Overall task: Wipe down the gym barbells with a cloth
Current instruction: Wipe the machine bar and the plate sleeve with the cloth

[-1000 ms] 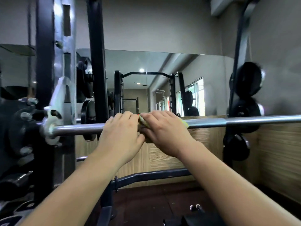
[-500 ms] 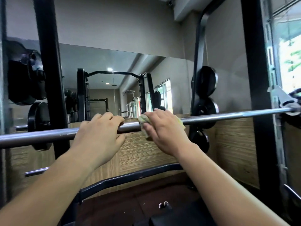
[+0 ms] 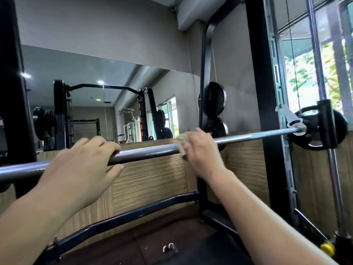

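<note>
The barbell lies level across the rack. The left hand grips its left part, fingers curled over the top and thumb under. The right hand clamps a pale green cloth round the barbell near its middle. This looks like mid-wipe along the shaft. The next move likely calls for sliding the cloth toward the weight plate on the barbell's right end, squeezing all round.

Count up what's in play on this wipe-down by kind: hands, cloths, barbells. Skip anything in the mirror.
Hands: 2, the left hand gripping the barbell and the right hand holding the cloth against it
Cloths: 1
Barbells: 1
Total: 4
</note>
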Motion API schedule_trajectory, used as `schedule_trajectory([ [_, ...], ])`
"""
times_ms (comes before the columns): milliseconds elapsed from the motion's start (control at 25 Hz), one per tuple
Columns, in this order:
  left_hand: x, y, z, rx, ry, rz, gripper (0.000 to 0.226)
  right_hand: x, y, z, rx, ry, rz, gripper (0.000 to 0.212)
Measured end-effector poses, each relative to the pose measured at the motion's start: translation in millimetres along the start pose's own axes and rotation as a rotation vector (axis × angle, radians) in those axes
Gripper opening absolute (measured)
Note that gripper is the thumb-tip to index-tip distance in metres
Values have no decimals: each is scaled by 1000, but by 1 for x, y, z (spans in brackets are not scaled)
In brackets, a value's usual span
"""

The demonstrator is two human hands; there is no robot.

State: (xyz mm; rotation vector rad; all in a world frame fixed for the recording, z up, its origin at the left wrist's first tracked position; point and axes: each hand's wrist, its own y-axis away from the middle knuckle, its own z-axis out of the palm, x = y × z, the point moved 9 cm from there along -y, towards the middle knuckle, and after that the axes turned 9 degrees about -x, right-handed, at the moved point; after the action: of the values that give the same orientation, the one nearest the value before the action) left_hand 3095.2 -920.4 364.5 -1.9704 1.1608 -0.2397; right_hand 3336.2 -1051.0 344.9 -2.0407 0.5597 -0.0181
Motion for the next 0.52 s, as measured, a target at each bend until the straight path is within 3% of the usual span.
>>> schedule_trajectory([
  [80, 6, -4, 1, -14, 1, 8, 45, -39, 6, 8, -44, 6, -192, 51],
  [160, 6, -3, 0, -12, -7, 16, 45, -34, 2, 3, -25, 26, -227, 50],
  [280, -7, 6, -5, -2, -38, -3, 44, 16, -1, -6, 94, -18, 9, 45],
  [360, -19, 12, -5, -27, -53, -30, 44, 14, 4, -7, 154, -20, 137, 43],
  [440, -29, 15, -4, -58, -62, -51, 45, -35, 7, -2, 131, 5, 88, 41],
  [520, -41, 19, -5, -62, -66, -72, 46, -111, 13, 9, 56, 16, -107, 39],
])
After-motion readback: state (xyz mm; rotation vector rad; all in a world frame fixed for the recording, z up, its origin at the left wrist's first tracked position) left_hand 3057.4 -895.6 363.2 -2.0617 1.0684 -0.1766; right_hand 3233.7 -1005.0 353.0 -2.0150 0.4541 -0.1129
